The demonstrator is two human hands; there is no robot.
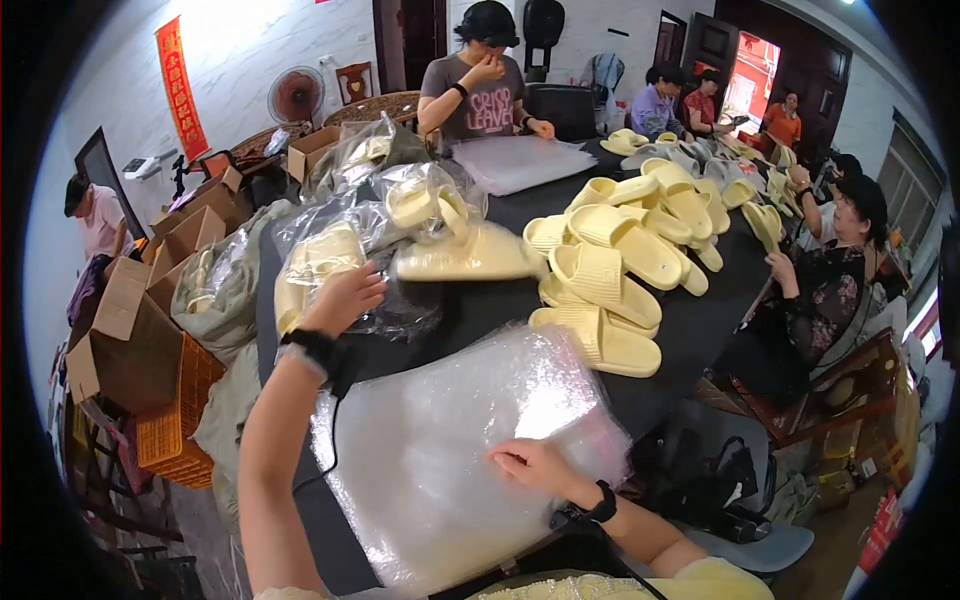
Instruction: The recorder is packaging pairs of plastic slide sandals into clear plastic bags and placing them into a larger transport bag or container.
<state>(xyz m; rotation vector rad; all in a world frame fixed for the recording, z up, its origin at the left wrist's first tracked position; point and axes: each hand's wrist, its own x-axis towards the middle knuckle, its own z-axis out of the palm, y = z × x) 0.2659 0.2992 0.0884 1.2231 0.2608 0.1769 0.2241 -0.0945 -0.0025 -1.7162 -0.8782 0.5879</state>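
My left hand point(347, 298) reaches out at the left of the dark table, its fingers apart and nothing in them. Beside it lie yellow slippers in a clear bag point(318, 268). Just past its fingertips, a yellow slipper shape point(468, 252) is smeared by motion; whether it touches the table I cannot tell. My right hand point(532, 466) is closed, fingers curled, over the stack of clear plastic bags point(430, 450) in front of me. Whether it pinches a bag is hidden. A heap of loose yellow slippers point(610, 260) lies to the right.
Across the table a person point(482, 85) stands at another stack of clear bags point(520, 163). More people sit along the right side and far end. Open cardboard boxes point(135, 325), an orange crate point(182, 420) and a sack point(215, 285) stand at the left.
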